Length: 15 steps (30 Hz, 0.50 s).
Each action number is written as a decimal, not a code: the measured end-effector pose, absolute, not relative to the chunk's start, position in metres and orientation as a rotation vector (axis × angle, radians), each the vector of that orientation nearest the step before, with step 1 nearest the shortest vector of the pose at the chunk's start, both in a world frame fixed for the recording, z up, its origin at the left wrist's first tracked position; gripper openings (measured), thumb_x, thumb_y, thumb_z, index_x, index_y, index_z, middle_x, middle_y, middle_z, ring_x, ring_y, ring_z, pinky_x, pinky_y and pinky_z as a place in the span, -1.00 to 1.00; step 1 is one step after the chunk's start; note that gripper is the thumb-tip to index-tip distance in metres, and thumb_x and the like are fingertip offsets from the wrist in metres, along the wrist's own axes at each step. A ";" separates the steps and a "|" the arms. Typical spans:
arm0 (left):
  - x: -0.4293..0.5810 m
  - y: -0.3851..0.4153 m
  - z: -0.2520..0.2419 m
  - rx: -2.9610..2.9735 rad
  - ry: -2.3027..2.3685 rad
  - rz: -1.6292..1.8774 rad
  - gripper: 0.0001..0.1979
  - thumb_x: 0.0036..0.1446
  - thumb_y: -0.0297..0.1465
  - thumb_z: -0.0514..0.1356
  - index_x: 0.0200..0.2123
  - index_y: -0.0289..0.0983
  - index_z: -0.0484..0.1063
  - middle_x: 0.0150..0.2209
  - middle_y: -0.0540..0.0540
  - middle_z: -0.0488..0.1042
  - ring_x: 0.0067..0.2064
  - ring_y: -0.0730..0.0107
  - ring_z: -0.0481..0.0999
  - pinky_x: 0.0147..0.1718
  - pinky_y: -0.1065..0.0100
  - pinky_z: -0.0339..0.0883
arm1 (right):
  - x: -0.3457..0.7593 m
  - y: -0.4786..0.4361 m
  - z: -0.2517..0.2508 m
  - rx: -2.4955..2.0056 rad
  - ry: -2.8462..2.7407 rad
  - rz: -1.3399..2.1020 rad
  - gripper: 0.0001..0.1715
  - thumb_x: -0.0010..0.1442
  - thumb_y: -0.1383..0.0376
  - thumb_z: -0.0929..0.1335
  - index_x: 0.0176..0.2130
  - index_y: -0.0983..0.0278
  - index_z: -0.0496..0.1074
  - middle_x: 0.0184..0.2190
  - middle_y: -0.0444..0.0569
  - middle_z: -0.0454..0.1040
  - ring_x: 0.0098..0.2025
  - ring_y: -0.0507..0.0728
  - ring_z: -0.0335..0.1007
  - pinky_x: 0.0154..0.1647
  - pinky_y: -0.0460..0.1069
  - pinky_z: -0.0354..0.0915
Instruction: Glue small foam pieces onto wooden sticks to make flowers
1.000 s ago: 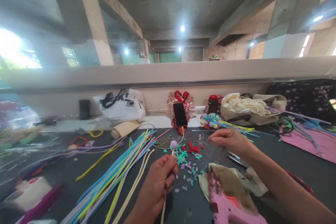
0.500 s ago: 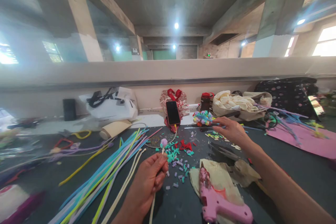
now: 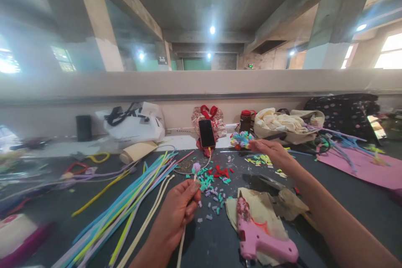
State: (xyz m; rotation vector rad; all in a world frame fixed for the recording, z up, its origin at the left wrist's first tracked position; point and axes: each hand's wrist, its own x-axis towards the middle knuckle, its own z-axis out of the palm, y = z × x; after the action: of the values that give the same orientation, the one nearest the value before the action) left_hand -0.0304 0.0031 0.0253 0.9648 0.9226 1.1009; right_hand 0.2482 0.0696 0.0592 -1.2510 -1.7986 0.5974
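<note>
My left hand (image 3: 180, 203) is closed round a cream fuzzy stem (image 3: 182, 240), a pipe cleaner by its look, with a small lilac bud (image 3: 196, 168) at its top. My right hand (image 3: 271, 150) reaches to the back of the table, fingers pinched at the edge of a multicoloured flower bunch (image 3: 241, 139). The fingertips touch the bunch's right side; its stems are hidden. Below my left hand's bud lie loose teal pieces (image 3: 205, 182), lilac pieces (image 3: 215, 197) and red pieces (image 3: 221, 171). A pink glue gun (image 3: 260, 238) rests on a stained cloth (image 3: 266, 205) between my forearms.
Long coloured pipe cleaners (image 3: 125, 209) lie at left. A phone (image 3: 206, 134) leans on a red-patterned bag (image 3: 216, 119). Behind my right hand stand a dark bottle (image 3: 245, 121) and a cream cloth bag (image 3: 282, 123). A pink sheet (image 3: 364, 165) lies at right.
My right hand has moved slightly left, closer in on the flower bunch. My left hand still holds the stem, nearly unmoved. The view has shifted a little.
</note>
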 end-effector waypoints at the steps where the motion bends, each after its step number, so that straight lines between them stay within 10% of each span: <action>1: -0.031 0.003 0.025 0.965 0.926 1.096 -0.73 -0.02 -0.27 0.15 -0.62 -0.30 0.21 -0.77 0.19 0.10 -0.77 0.77 -0.13 -0.81 0.63 -0.28 | 0.246 0.069 0.059 -1.239 -1.788 0.661 -0.49 0.15 0.06 0.15 -0.11 0.34 0.38 -0.16 0.05 0.48 -0.16 0.16 0.40 -0.19 0.02 0.29; 9: -0.029 0.003 0.025 0.958 0.955 1.096 -0.72 -0.07 -0.25 0.18 -0.63 -0.30 0.21 -0.76 0.19 0.13 -0.77 0.77 -0.11 -0.80 0.62 -0.27 | 0.232 0.064 0.058 -1.177 -1.699 0.928 -0.52 0.11 0.04 0.20 -0.18 0.33 0.40 -0.26 0.06 0.49 -0.35 0.08 0.43 -0.46 -0.09 0.27; 15: -0.022 0.000 0.022 0.957 0.965 1.032 -0.69 -0.09 -0.19 0.17 -0.65 -0.28 0.20 -0.86 0.22 -0.01 -0.80 0.73 -0.13 -0.79 0.59 -0.29 | 0.192 0.049 0.051 -1.141 -1.798 1.028 -0.82 -0.02 0.25 0.33 -0.51 0.32 0.44 -0.68 -0.18 0.38 -0.65 -0.04 0.24 -0.65 -0.15 0.09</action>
State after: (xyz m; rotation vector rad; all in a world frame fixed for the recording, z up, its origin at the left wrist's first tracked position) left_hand -0.0218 -0.0003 0.0221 0.9567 0.9646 1.0317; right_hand 0.1918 0.0495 0.0512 -1.1413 -1.7975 1.0278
